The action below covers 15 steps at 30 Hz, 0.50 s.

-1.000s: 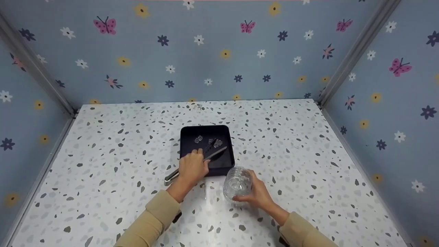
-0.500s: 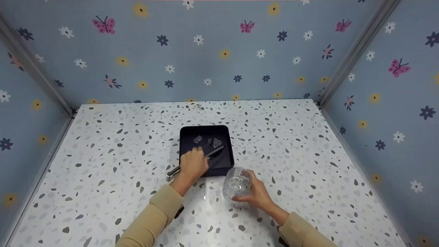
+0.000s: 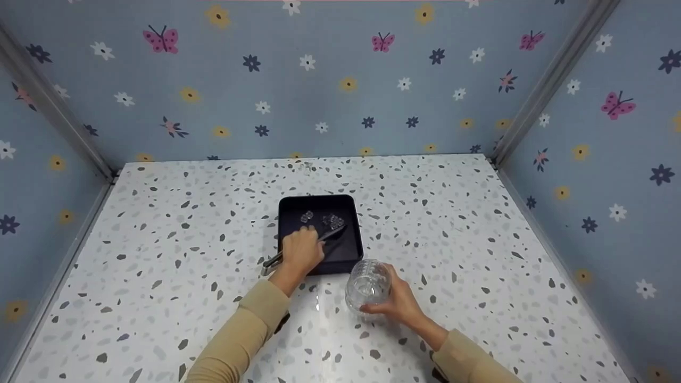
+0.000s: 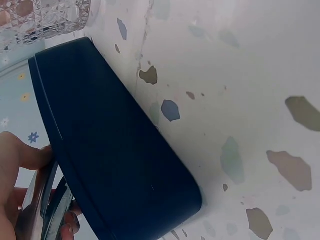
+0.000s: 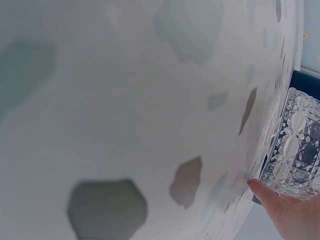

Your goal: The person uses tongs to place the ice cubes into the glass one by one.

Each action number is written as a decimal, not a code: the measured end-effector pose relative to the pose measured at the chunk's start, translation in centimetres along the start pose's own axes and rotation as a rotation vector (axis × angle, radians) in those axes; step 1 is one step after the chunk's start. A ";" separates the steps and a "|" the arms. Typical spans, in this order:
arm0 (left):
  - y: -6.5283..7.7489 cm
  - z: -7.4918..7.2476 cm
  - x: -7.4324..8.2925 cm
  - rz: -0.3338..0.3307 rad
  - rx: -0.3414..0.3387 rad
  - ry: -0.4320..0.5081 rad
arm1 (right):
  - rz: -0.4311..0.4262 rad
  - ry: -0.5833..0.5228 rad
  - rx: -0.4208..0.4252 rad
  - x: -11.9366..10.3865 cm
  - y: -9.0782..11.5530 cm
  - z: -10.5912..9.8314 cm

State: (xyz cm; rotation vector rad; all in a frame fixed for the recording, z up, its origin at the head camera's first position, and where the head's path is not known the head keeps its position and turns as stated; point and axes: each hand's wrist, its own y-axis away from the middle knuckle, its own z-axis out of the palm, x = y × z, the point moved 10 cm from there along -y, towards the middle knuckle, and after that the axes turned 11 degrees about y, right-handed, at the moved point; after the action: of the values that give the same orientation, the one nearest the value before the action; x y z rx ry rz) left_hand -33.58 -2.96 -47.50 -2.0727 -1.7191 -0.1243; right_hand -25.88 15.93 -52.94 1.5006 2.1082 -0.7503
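Note:
My left hand (image 3: pixel 302 250) grips a pair of metal tongs (image 3: pixel 272 259) over the near left part of a dark square tray (image 3: pixel 319 268). The tips of the tongs reach clear ice-like cubes (image 3: pixel 334 221) in the tray; whether they pinch one is too small to tell. Another clear cube (image 3: pixel 307 216) lies farther left. My right hand (image 3: pixel 398 300) holds a clear patterned glass (image 3: pixel 368 287) by its side, just off the tray's near right corner. In the left wrist view, the fingers wrap the tongs (image 4: pixel 42 205) beside the tray's wall (image 4: pixel 110 140).
The speckled white tabletop (image 3: pixel 452 229) surrounds the tray. Blue panels with flowers and butterflies (image 3: pixel 298 96) stand at the back and both sides, with grey metal posts (image 3: pixel 553 80) at the corners.
My left hand has shifted slightly right and forward, and the tongs have narrowed, their tips now near the right-hand cubes. The right hand and glass have stayed in place.

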 end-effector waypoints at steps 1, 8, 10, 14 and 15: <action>-0.1 0.1 0.0 -0.001 -0.005 -0.004 | -0.003 -0.003 0.001 0.0 0.0 0.0; -0.3 0.4 0.0 0.026 0.013 -0.029 | -0.023 -0.018 0.001 -0.3 0.1 -0.1; -0.4 0.4 0.1 0.033 0.020 -0.031 | -0.020 -0.016 0.001 -0.3 0.1 -0.1; -0.6 0.6 0.0 0.031 0.014 -0.031 | -0.007 -0.021 -0.005 -0.3 0.0 -0.1; -0.6 0.6 0.0 0.030 0.012 -0.032 | -0.007 -0.022 -0.007 -0.3 0.0 -0.1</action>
State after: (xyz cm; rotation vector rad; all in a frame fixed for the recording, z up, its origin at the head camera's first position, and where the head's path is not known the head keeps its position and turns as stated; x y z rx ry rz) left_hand -34.27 -2.64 -47.88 -2.1016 -1.7027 -0.0720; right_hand -25.76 15.78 -52.72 1.4752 2.0986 -0.7586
